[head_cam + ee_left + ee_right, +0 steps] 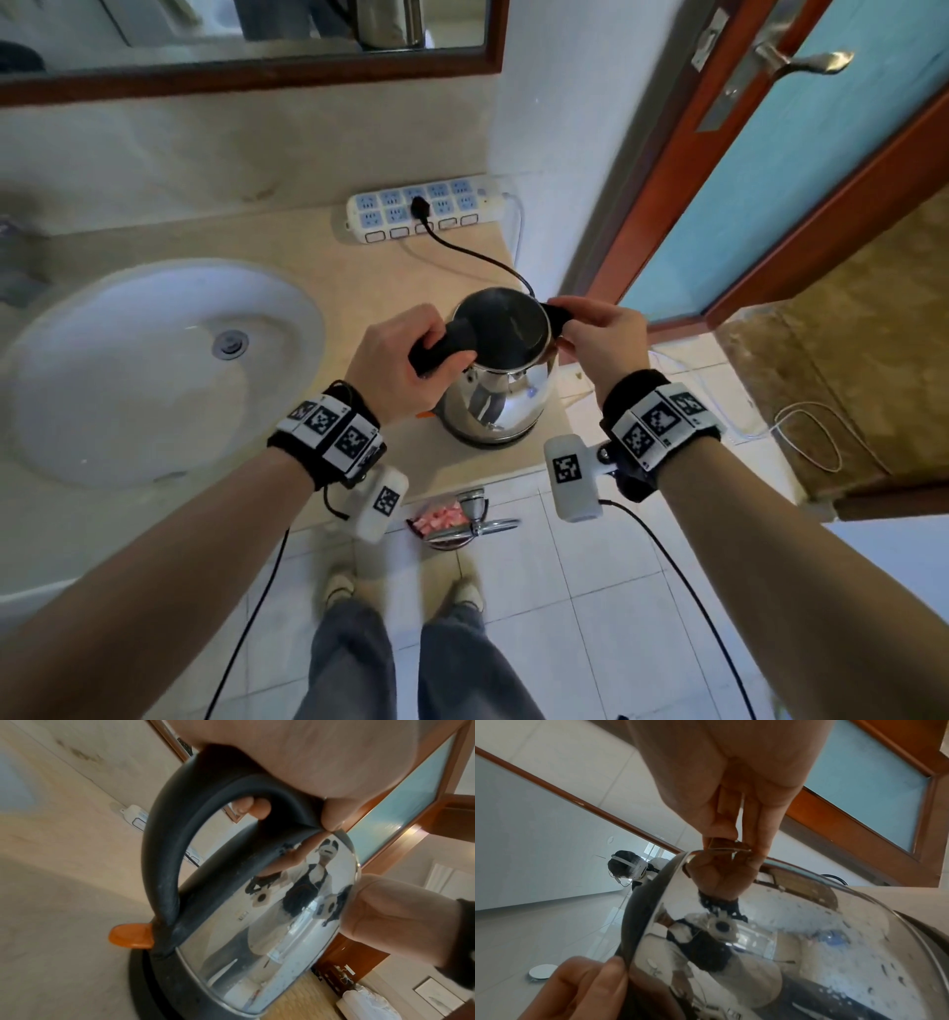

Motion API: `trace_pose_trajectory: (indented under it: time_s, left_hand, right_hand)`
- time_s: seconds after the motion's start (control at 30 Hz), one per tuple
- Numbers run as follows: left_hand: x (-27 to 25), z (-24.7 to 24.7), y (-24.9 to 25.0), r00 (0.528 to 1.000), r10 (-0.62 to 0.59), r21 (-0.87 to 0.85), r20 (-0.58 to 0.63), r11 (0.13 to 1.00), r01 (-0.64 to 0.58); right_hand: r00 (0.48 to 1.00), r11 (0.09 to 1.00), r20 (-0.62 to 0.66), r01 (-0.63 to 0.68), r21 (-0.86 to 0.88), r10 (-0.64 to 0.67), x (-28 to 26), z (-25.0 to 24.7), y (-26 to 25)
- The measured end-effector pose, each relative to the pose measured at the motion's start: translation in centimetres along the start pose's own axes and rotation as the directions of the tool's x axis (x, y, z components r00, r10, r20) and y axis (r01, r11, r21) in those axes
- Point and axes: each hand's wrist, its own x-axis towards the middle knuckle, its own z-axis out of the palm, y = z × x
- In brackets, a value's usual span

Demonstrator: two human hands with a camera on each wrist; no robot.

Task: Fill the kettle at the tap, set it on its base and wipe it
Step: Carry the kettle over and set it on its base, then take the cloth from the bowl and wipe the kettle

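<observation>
Kettle [495, 370] sits on its base [144, 990] on the tabletop [359, 288], at 3 o'clock from the sink [154, 370], near the front edge. Judging by that and the droplets on the steel wall, fill and set-down look done; water level can't be seen. Wipe is still left, and no cloth is in view.

Left hand [398, 360] is wrapped around the black handle [164, 862], fingers curled through the loop. Right hand [601, 339] pinches the black tab at the lid's 3 o'clock edge, fingertips [718, 833] closed at the rim. Lid [500, 329] looks down or nearly so; can't tell if latched.

Materials: body is mirror-polished steel, a rounded barrel, speckled with drops. Handle is matte black plastic, a thick curved loop, slightly dusty. Orange switch [131, 936] is a glossy flat lever at the handle foot. Base is a round black disc, its cord running to the white power strip [421, 210] at 12 o'clock. Tabletop is beige stone, smooth.
</observation>
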Motion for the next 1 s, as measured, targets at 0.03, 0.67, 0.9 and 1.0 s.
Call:
trace_pose_trajectory:
  time_s: [0.03, 0.67, 0.9, 1.0]
  left_hand:
    - [0.0, -0.1, -0.2, 1.000, -0.003, 0.004, 0.004, 1.000, 0.003]
    - [0.1, 0.1, 0.1, 0.987, 0.013, 0.072, 0.160, 0.997, -0.025]
    - [-0.9, -5.0, 0.4, 0.968, -0.035, 0.210, 0.248, 0.977, -0.019]
    - [-3.6, -10.7, -1.1, 0.967, -0.117, 0.317, 0.228, 0.948, 0.040]
  right_hand:
    - [1.000, 1.000, 0.001, 0.003, -0.001, -0.003, 0.1, 0.2, 0.0]
    - [1.000, 0.990, -0.014, -0.015, -0.138, 0.014, 0.1, -0.9, 1.7]
    - [0.987, 0.922, 0.056, 0.160, -0.352, -0.150, -2.1, 0.5, -5.8]
    - [0.914, 0.831, 0.204, 0.405, -0.382, -0.352, -4.3, 4.7, -12.2]
